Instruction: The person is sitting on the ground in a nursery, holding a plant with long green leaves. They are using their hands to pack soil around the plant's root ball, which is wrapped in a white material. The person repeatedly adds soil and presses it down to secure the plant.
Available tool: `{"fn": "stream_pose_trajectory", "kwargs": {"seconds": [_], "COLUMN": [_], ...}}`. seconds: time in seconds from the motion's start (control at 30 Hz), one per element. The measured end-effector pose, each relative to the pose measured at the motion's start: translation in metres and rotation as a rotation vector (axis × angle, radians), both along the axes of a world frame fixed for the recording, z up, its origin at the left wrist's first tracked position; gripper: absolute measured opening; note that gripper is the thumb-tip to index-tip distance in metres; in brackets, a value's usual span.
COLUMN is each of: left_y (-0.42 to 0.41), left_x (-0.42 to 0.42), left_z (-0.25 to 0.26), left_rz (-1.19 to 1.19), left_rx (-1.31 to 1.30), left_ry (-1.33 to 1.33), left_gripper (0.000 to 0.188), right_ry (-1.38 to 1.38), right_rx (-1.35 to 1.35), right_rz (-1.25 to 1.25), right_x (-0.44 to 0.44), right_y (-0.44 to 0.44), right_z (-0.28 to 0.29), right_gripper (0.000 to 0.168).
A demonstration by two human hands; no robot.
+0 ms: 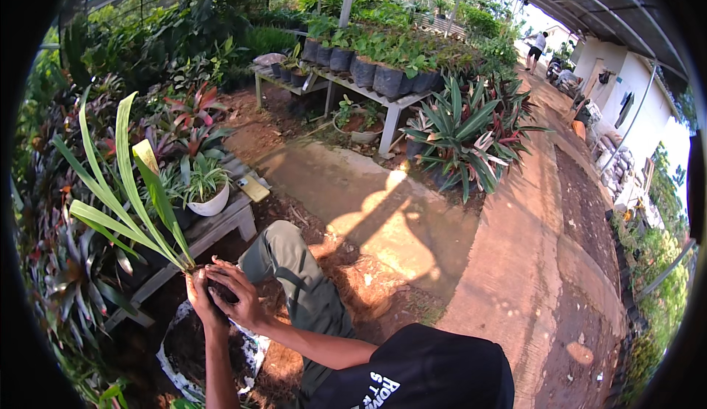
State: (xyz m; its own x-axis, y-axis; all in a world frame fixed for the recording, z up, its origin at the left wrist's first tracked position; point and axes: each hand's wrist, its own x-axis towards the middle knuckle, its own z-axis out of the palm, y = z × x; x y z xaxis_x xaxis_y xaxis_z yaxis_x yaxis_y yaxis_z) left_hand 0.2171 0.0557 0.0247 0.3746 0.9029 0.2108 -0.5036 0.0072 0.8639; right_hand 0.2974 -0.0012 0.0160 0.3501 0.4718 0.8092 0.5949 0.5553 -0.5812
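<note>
A plant with long strap-shaped green leaves (130, 182) stands tilted to the left, its base between my two hands. My left hand (200, 301) wraps the lower end of the plant from the left. My right hand (236, 290) is cupped against it from the other side, fingers bent over the base. Dark soil (225, 293) shows between my palms; the roots are mostly hidden. Below my hands sits an opened white sack (255, 356) with dark potting soil (185, 340) in it. One leaf ends in a cut, yellowish tip.
Left of me, a low bench (240, 218) bears a white pot with a spider plant (210, 202) and a yellow-backed phone (254, 188). Bromeliads (77, 276) crowd the left side. Ahead, a table (392, 121) holds black polybags of seedlings (362, 72). A distant person (536, 50) is on the path (513, 243).
</note>
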Motion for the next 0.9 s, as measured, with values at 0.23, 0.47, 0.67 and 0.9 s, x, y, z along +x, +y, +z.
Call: {"fn": "stream_pose_trajectory", "kwargs": {"seconds": [0.23,0.47,0.67,0.9], "left_y": [-0.010,-0.011,-0.002,0.009], "left_x": [0.008,0.006,0.004,-0.010], "left_z": [0.004,-0.009,-0.014,-0.019], "left_rz": [0.088,0.066,-0.061,-0.209], "left_rx": [0.050,0.005,-0.039,-0.389], "left_ry": [0.046,0.061,0.040,-0.353], "left_gripper": [0.018,0.023,0.036,0.036], "right_ry": [0.048,0.087,0.854,0.109], "right_rx": [-0.057,-0.073,-0.105,-0.185], "right_rz": [0.063,0.085,0.571,0.286], "right_x": [0.001,0.003,0.038,0.011], "right_y": [-0.002,0.001,0.004,0.011], "right_z": [0.002,-0.005,0.005,0.008], "right_gripper": [0.035,0.035,0.039,0.031]}}
